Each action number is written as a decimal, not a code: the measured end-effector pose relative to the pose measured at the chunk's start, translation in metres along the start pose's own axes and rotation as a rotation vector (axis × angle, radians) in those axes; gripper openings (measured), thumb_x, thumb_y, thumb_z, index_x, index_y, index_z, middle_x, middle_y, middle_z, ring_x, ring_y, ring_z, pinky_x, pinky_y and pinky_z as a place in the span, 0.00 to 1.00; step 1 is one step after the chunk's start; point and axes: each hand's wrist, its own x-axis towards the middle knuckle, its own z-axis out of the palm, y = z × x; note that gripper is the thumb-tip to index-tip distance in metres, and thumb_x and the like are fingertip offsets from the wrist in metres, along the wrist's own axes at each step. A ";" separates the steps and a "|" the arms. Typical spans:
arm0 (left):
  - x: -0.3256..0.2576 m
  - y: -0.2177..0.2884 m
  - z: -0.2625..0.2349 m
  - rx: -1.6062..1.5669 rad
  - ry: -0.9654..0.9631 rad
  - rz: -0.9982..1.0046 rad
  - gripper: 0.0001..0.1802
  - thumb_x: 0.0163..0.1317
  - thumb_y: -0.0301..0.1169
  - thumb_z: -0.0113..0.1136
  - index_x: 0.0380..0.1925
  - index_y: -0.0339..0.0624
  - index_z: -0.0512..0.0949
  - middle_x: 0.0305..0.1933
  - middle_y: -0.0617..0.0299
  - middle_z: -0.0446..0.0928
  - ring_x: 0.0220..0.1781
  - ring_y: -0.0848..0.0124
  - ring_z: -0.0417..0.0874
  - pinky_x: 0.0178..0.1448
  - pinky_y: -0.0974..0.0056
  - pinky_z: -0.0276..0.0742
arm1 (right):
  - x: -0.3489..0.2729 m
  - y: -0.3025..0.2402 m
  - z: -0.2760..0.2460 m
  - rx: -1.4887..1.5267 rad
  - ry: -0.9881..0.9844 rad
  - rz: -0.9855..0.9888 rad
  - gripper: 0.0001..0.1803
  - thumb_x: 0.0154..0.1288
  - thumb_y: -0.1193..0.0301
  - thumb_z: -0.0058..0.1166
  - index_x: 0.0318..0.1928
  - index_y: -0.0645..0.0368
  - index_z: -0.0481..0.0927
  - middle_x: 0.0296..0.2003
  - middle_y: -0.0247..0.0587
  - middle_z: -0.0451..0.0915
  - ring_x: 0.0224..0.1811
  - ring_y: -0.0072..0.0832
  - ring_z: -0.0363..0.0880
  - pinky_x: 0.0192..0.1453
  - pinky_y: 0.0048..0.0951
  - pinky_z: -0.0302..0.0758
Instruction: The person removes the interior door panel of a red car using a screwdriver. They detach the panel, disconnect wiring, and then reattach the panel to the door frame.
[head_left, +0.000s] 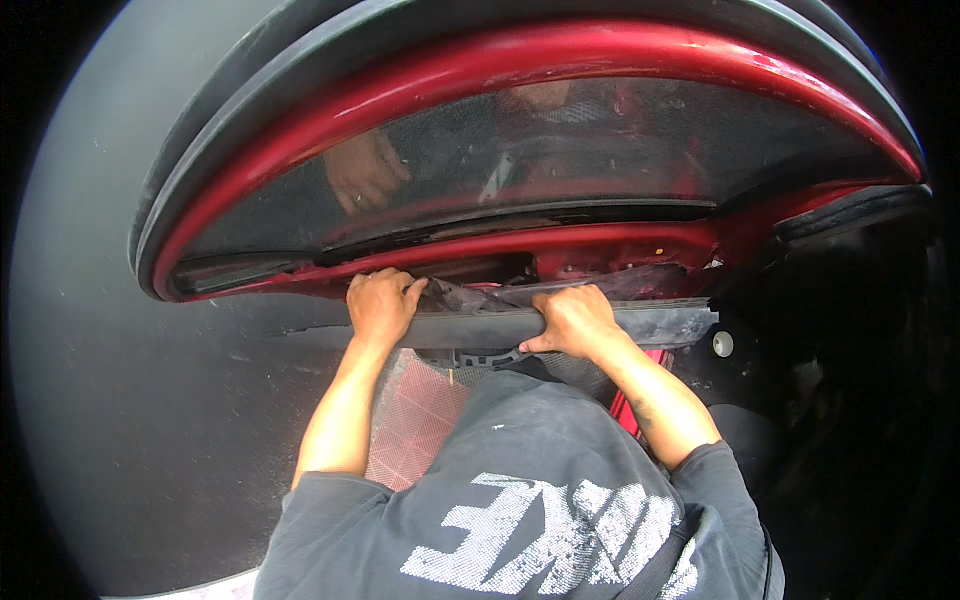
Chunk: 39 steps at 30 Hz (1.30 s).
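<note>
A long dark grey trim panel (660,324) lies along the lower edge of a red car door (620,238), below its window. My left hand (381,308) grips the panel's left part, fingers curled over its far edge. Farther right, my right hand (573,322) is wrapped over the same panel, its thumb on the near face and its fingers on the far side. Between the panel and the red metal, a dark opening and a loose-looking dark sheet show. My palms hide parts of the panel.
Dark window glass (600,130) reflects a hand; a curved red frame (500,62) with black rubber edging surrounds it. A large dark grey surface (160,400) fills the left. Red checked flooring (415,415) shows below. At right are a white round piece (723,344) and a dark interior.
</note>
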 end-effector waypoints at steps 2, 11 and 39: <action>-0.005 -0.003 0.008 0.026 0.067 -0.060 0.18 0.63 0.47 0.77 0.30 0.44 0.92 0.35 0.56 0.90 0.38 0.53 0.90 0.50 0.50 0.77 | -0.001 -0.003 -0.001 0.004 -0.017 0.003 0.34 0.49 0.39 0.80 0.40 0.57 0.90 0.34 0.52 0.91 0.44 0.54 0.92 0.49 0.54 0.84; 0.009 0.000 0.027 0.194 0.265 -0.138 0.24 0.53 0.55 0.83 0.19 0.46 0.88 0.24 0.58 0.86 0.30 0.56 0.85 0.43 0.50 0.71 | -0.003 0.007 0.007 -0.001 -0.022 0.016 0.34 0.51 0.38 0.79 0.41 0.58 0.90 0.34 0.53 0.91 0.44 0.53 0.93 0.48 0.54 0.84; 0.010 0.011 0.026 0.296 0.107 -0.368 0.23 0.63 0.56 0.75 0.25 0.47 0.89 0.31 0.53 0.90 0.35 0.46 0.91 0.44 0.42 0.81 | -0.006 0.015 0.013 0.102 0.027 -0.019 0.30 0.51 0.43 0.81 0.39 0.56 0.92 0.39 0.51 0.92 0.48 0.52 0.92 0.52 0.52 0.85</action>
